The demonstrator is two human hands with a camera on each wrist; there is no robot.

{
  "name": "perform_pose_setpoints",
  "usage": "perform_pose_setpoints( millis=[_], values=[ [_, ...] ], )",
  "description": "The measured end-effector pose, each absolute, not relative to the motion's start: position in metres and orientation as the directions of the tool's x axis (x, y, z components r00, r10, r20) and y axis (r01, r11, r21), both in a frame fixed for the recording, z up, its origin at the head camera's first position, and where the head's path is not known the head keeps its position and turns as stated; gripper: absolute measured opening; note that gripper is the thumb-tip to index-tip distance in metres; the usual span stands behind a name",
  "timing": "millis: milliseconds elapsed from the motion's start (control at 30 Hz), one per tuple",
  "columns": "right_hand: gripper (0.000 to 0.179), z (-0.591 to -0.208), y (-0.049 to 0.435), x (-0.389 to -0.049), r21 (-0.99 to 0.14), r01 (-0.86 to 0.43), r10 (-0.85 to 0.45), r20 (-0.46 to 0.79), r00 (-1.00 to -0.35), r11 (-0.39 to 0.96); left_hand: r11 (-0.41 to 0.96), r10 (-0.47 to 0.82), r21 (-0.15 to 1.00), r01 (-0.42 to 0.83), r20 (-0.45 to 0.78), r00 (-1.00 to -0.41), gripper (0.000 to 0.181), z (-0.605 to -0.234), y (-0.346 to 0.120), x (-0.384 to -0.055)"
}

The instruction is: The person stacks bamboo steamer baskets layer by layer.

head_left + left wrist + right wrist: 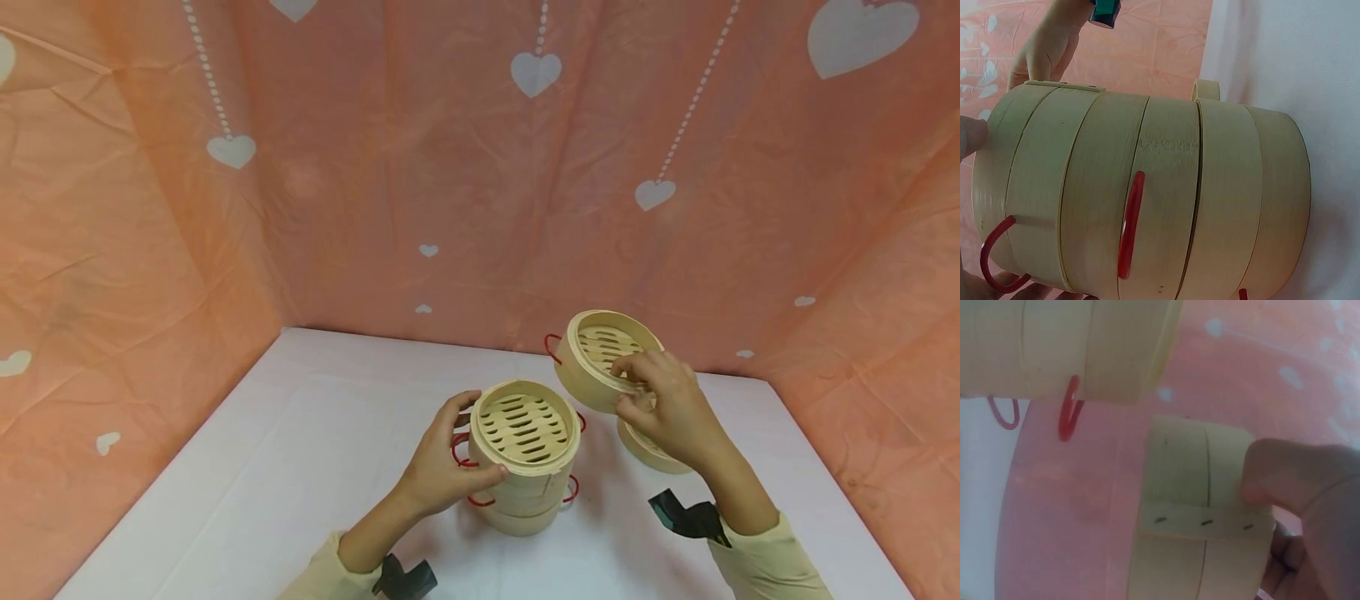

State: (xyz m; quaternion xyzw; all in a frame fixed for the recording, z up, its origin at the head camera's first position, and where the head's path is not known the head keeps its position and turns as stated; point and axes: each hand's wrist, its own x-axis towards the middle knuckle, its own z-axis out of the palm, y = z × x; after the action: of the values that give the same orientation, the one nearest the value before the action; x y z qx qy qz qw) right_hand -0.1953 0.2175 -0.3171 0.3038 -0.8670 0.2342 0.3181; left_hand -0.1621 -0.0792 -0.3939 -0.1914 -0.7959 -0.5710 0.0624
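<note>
A stack of round bamboo steamer baskets [525, 492] stands on the white table, with red loop handles at its sides. My left hand [450, 467] grips the top basket, thumb at the near side and fingers at the far left; its slatted floor faces up. In the left wrist view the stack [1166, 200] fills most of the picture. Right of the stack and higher, my right hand [667, 404] pinches the rim of another steamer basket [585, 383], which tilts in the air. The right wrist view shows the thumb on this basket's wall [1175, 469], near a stapled seam.
Another round bamboo piece [648, 450] lies on the table [337, 433] below the right hand, partly hidden by it. Orange-pink cloth walls [465, 183] with white hearts enclose the table at the back and both sides.
</note>
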Motion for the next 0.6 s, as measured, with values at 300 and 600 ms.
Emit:
perform_pose_setpoints(
  millis=[300, 600],
  values=[
    [0.031, -0.312, 0.216, -0.192, -0.242, -0.67, -0.364, 0.686, -0.63, 0.702, 0.28, 0.236, 0.881, 0.382, 0.322, -0.917, 0.093, -0.394, -0.079, -0.162],
    [0.033, -0.305, 0.21, -0.185, -0.25, -0.696, -0.374, 0.696, -0.613, 0.673, 0.295, 0.231, 0.881, 0.37, 0.31, -0.922, 0.093, -0.394, -0.079, -0.163]
  ],
)
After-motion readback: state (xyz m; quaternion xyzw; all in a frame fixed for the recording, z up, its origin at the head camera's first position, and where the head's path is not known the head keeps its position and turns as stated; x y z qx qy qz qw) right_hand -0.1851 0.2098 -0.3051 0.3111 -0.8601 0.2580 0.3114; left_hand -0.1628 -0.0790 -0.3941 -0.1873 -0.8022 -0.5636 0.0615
